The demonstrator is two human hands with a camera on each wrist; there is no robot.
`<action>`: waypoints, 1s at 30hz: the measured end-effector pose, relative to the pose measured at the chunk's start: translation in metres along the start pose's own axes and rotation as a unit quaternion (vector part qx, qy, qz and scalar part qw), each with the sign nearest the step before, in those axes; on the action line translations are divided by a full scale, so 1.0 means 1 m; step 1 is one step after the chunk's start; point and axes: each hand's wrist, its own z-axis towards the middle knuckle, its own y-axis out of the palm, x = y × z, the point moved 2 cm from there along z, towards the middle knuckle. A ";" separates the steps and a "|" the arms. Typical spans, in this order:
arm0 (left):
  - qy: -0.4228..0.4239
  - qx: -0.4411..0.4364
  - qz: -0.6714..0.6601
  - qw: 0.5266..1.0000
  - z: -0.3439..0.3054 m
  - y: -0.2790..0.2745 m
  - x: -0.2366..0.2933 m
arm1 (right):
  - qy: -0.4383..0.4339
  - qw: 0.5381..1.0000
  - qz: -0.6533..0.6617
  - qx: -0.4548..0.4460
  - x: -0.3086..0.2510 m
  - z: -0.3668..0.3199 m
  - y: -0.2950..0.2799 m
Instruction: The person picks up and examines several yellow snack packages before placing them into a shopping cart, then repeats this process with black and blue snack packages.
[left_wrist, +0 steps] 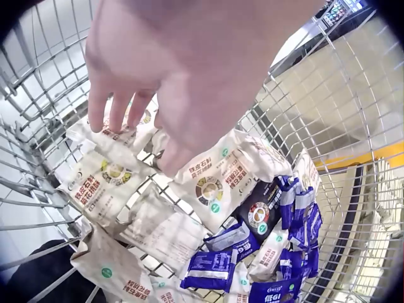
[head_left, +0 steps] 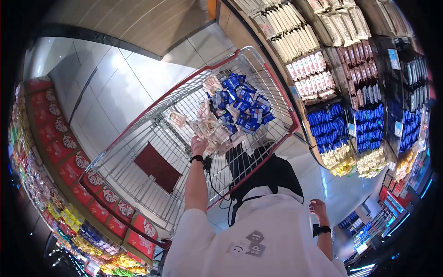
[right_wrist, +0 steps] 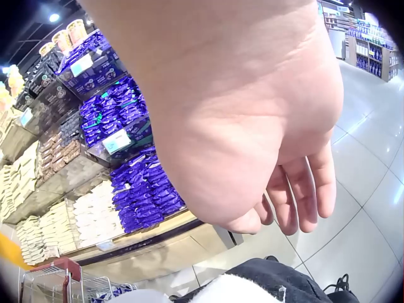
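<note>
My left hand (head_left: 198,146) reaches down into a shopping cart (head_left: 295,121), over loose cream-coloured snack packets (head_left: 214,134). In the left wrist view the fingers (left_wrist: 129,104) hang spread and slightly bent above a pale packet, with the thumb right at the edge of a cream packet (left_wrist: 211,189). Nothing shows pinched between them. Small blue packets (head_left: 249,106) are heaped at the cart's other end, with a few cream ones mixed in. Beside the body hangs my right hand (head_left: 318,208), its fingers loosely curled and holding nothing.
Shelf bins with rows of cream packets (head_left: 314,76) and blue packets (head_left: 327,127) stand to the right. A dark red panel (head_left: 157,167) sits in the cart. Red boxes (head_left: 55,124) and a candy display (head_left: 37,175) line the left, beyond the tiled floor (head_left: 115,87).
</note>
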 end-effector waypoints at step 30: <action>0.281 -0.053 -0.055 0.957 -0.070 0.087 0.200 | -0.028 0.998 0.046 0.030 0.072 -0.016 0.040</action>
